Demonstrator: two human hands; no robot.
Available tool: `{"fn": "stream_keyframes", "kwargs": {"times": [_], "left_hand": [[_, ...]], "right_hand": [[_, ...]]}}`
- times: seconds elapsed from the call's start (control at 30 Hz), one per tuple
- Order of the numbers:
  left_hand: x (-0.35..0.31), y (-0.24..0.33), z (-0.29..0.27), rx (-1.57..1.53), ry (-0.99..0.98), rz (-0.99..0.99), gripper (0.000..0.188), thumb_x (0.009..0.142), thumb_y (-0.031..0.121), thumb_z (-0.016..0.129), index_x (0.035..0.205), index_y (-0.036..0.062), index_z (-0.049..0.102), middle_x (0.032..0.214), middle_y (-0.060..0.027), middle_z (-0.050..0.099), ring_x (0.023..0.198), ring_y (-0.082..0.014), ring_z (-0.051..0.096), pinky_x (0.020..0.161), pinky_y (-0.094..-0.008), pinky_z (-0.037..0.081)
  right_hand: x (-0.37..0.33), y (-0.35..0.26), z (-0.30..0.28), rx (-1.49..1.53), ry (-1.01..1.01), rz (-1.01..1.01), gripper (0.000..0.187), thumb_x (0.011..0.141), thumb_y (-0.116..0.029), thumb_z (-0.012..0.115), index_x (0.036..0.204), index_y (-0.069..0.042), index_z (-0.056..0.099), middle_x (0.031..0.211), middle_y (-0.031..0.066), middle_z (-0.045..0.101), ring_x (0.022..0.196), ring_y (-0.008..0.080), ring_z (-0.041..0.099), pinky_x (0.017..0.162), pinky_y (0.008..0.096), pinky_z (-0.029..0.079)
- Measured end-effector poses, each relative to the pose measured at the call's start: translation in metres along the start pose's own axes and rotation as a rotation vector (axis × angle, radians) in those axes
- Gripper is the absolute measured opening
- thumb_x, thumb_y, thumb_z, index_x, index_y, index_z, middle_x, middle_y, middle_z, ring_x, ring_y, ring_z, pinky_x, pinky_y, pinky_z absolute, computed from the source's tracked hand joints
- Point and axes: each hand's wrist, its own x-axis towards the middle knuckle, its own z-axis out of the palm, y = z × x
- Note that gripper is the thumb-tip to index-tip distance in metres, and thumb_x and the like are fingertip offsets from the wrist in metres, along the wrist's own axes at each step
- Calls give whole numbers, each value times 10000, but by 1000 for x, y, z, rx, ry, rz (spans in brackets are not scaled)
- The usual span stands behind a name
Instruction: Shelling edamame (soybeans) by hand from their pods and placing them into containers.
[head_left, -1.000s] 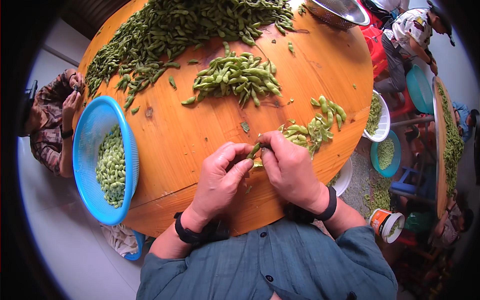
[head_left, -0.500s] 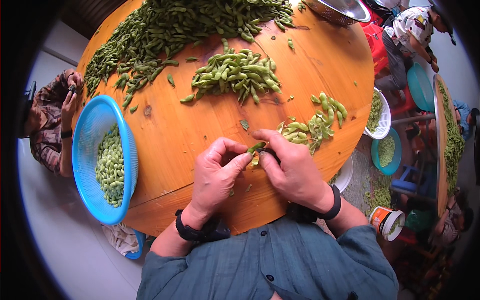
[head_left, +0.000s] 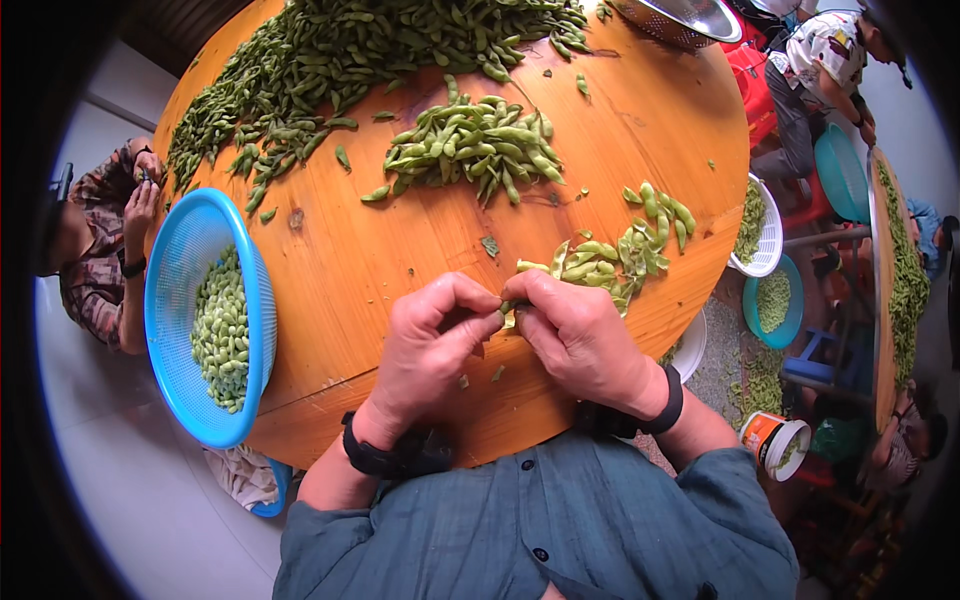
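Observation:
Close to the table's near edge, my left hand [head_left: 430, 335] and my right hand [head_left: 585, 335] meet at their fingertips. Both pinch one green soybean pod [head_left: 508, 306], mostly covered by the fingers. Just beyond my right hand lie flattened, opened pods [head_left: 625, 255] in a loose heap. A small pile of full pods [head_left: 470, 145] rests farther off in the middle of the table. To the left, a blue plastic basket [head_left: 265, 330] leans at the table edge, with shelled green beans [head_left: 222, 335] inside.
A large mound of pods [head_left: 340, 60] covers the far side of the wooden table [head_left: 330, 260]. A metal colander [head_left: 680, 22] stands at the far right. Someone in a patterned sleeve [head_left: 95, 260] sits at left. Baskets and a white bucket [head_left: 785, 450] stand on the floor at right.
My fingertips have drawn closer together around the pod, so less of it shows. My right fingers have come down and left, and the left wrist has shifted slightly left.

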Motion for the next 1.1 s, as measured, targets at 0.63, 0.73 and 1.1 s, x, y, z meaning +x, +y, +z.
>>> {"fn": "stream_keyframes", "kwargs": {"times": [0.63,0.73,1.1], "left_hand": [[5,-8,-1,607,125,531,118,847,53,727,890,-4,633,766,-110,615,664,-236,621,595,-316,502],[1,-3,-1,293,83,178,114,918,106,680,905,1,634,745,-51,617,623,-153,601,573,-275,491],[3,-5,-15,-489,-192,-381,214,984,249,630,971,35,638,694,8,578,549,-54,522,498,-190,438]], "right_hand": [[2,-7,1,106,0,179,72,887,-1,550,948,20,582,749,200,599,662,315,636,604,377,480],[3,-7,-1,108,-14,152,54,893,-4,556,938,18,576,720,177,584,629,282,616,590,364,472],[6,-5,1,180,41,133,131,825,-64,723,914,-7,647,699,81,608,617,154,589,571,294,457]]}}
